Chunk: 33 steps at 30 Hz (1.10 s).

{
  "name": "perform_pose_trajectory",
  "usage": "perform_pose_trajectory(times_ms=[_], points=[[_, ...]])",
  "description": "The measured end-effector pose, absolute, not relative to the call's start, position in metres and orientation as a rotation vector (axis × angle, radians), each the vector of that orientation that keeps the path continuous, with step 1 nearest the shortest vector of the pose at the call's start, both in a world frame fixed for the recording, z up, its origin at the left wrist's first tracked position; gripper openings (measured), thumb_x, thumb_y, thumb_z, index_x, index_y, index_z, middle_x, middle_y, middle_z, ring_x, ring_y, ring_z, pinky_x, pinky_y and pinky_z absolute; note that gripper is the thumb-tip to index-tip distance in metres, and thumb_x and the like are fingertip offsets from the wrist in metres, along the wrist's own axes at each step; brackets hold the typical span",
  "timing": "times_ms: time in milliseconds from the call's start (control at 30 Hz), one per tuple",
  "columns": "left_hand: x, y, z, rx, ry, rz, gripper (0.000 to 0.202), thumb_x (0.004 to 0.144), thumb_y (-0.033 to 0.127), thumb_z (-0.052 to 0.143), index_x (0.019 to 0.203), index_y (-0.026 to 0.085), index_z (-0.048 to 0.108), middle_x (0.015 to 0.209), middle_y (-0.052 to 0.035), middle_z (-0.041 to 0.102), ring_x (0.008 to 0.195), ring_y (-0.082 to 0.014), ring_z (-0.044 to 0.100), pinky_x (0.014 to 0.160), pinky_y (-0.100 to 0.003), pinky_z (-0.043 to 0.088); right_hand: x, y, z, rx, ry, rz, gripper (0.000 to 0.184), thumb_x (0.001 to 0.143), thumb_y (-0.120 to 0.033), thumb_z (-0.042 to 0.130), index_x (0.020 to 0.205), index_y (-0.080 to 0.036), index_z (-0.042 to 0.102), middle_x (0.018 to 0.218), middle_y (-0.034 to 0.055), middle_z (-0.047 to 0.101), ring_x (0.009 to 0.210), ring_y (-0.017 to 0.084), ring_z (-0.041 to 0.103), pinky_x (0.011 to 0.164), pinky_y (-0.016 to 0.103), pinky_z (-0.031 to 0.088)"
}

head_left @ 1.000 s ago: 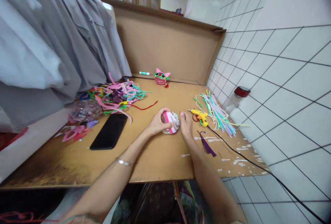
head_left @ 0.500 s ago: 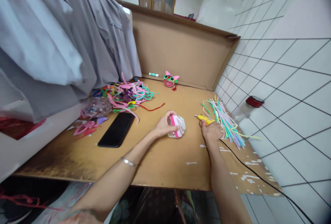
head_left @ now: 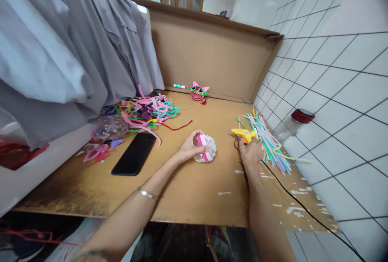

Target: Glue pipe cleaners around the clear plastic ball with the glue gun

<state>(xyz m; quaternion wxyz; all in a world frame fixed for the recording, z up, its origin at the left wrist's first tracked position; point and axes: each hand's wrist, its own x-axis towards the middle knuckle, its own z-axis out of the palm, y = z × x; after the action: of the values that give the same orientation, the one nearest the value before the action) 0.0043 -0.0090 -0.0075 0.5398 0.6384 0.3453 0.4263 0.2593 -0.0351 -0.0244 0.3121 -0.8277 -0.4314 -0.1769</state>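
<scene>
My left hand [head_left: 188, 148] wraps round a small white and pink craft ball [head_left: 206, 148] resting on the brown table [head_left: 188, 189]. My right hand [head_left: 250, 151] is closed on the handle of a yellow glue gun [head_left: 244, 134], whose nozzle points left towards the ball. The gun's black cord [head_left: 303, 207] trails off to the lower right. A metal bangle [head_left: 146, 193] sits on my left wrist.
A black phone [head_left: 134, 153] lies left of the ball. Tangled coloured pipe cleaners [head_left: 145, 110] lie beyond it, a straight bundle [head_left: 266, 143] beside the tiled wall [head_left: 333, 104]. A pink cat-face figure [head_left: 198, 91], a marker [head_left: 179, 86], a red-lidded jar [head_left: 296, 120] and hanging grey clothes [head_left: 69, 52].
My right hand left the ball, reached right and took hold of the yellow glue gun, lifting it. My left hand has kept its hold on the ball.
</scene>
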Motion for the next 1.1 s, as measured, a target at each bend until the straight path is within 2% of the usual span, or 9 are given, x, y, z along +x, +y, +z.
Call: perform_pose_trajectory(times_ms=[100,167,467,1100], points=[[0.005,-0.009,-0.006,1.461,0.814,1.044,0.054,0.056,0.033,0.078,0.100,0.019,0.049,0.084,0.0028,0.057,0.076,-0.0138,0.055,0.071,-0.025,0.046,0.251,-0.037,-0.017,-1.920,-1.217,-0.513,0.045,0.081,-0.050,0.052,0.099,-0.012,0.067,0.091,0.0142,0.064,0.083,0.028,0.061,0.072,0.038,0.048],[0.004,-0.009,-0.006,1.435,0.799,1.055,0.054,0.055,0.032,0.078,0.099,0.020,0.049,0.084,0.0028,0.057,0.076,-0.0136,0.055,0.072,-0.025,0.046,0.244,-0.038,-0.014,-1.764,-1.275,-0.528,0.041,0.081,-0.047,0.053,0.099,-0.014,0.067,0.091,0.0118,0.064,0.084,0.026,0.061,0.073,0.036,0.048],[0.004,-0.007,-0.006,1.415,0.848,1.070,0.053,0.055,0.032,0.077,0.099,0.020,0.049,0.083,0.0033,0.057,0.073,-0.0133,0.054,0.069,-0.024,0.046,0.221,-0.048,-0.007,-1.498,-1.459,-0.507,0.033,0.082,-0.041,0.056,0.103,-0.016,0.062,0.097,0.0114,0.063,0.089,0.024,0.062,0.076,0.035,0.051],[0.002,-0.007,-0.002,1.463,0.822,1.027,0.054,0.056,0.031,0.077,0.101,0.020,0.050,0.082,0.0041,0.056,0.071,-0.0125,0.052,0.068,-0.024,0.044,0.213,-0.054,0.002,-1.447,-1.543,-0.517,0.028,0.082,-0.039,0.057,0.101,-0.018,0.061,0.094,0.0103,0.061,0.091,0.024,0.061,0.080,0.036,0.052]])
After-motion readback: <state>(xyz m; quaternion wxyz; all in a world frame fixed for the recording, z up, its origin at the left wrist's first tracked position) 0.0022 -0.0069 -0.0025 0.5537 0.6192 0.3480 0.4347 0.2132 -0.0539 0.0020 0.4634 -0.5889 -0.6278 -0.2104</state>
